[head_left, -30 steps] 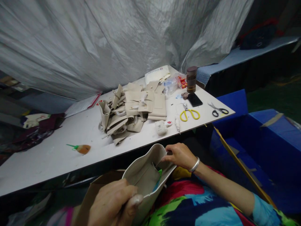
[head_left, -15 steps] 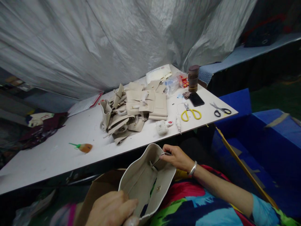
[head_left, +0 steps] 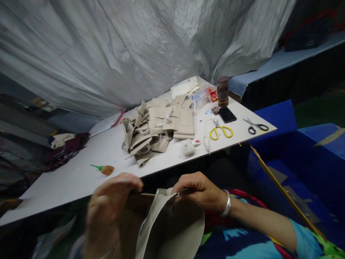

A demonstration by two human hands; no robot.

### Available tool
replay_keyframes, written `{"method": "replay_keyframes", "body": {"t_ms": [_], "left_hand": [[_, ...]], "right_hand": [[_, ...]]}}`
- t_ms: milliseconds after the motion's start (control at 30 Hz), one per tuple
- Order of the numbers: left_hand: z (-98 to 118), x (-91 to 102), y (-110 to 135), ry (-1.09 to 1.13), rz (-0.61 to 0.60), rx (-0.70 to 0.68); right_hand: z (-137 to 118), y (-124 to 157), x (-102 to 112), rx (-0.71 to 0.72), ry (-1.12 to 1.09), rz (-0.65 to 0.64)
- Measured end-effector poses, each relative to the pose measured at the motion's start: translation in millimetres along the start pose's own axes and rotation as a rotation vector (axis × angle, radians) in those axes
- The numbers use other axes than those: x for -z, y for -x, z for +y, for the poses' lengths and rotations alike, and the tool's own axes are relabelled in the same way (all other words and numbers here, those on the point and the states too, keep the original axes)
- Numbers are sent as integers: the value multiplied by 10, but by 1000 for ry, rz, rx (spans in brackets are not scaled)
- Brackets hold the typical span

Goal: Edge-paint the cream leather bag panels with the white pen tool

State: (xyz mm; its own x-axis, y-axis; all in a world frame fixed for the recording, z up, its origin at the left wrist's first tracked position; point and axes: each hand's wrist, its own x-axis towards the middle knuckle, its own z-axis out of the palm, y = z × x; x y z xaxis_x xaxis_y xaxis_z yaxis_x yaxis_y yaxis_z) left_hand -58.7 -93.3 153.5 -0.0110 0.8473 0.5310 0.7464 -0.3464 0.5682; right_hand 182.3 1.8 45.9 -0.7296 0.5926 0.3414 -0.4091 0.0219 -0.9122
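Note:
A beige leather-like bag is held low in front of me, its opening facing up and its inside in shadow. My right hand, with a silver bangle at the wrist, pinches the bag's upper edge. To the left of the bag, my left hand is raised, apart from the bag's rim, with bent fingers smeared by motion. Whether it holds anything I cannot make out. Beyond my hands, a pile of beige bags with wrapped handles and small metal fittings lies on the white table.
Yellow-handled scissors, black-handled scissors, a phone, a brown bottle and a white wad lie or stand to the right. A green-tipped glue bottle is at left. A blue bin stands beside the table.
My left hand has come off the bag's near edge and risen. The bag has tilted, with its opening narrower; my right hand still grips its edge. The view has shifted slightly.

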Motion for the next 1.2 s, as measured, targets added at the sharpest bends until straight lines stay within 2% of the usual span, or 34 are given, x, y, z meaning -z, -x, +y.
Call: {"method": "replay_keyframes", "body": {"t_ms": [67, 100, 167, 200, 333, 500, 733, 1000, 1200], "left_hand": [[-53, -274, -150, 362, -285, 192], [-65, -414, -202, 463, -428, 272], [-61, -657, -251, 522, -592, 371], [-50, -752, -251, 513, -621, 396], [-14, -974, -140, 352, -623, 440], [-64, -1141, 46, 341, -531, 516], [-52, -1337, 106, 269, -447, 530], [-103, -1374, 11, 339, -348, 671], [-223, -1459, 24, 382, -311, 704]], "right_hand": [[-1, -8, 3, 54, 113, 18], [15, -13, 15, 67, 169, 41], [64, -15, 54, 75, 293, 118], [89, -8, 78, 72, 365, 167], [155, 47, 160, 1, 564, 346], [226, 87, 208, -55, 640, 459], [340, 139, 230, -109, 517, 423], [354, 178, 285, -127, 448, 383], [412, 173, 315, -207, 329, 394]]}}
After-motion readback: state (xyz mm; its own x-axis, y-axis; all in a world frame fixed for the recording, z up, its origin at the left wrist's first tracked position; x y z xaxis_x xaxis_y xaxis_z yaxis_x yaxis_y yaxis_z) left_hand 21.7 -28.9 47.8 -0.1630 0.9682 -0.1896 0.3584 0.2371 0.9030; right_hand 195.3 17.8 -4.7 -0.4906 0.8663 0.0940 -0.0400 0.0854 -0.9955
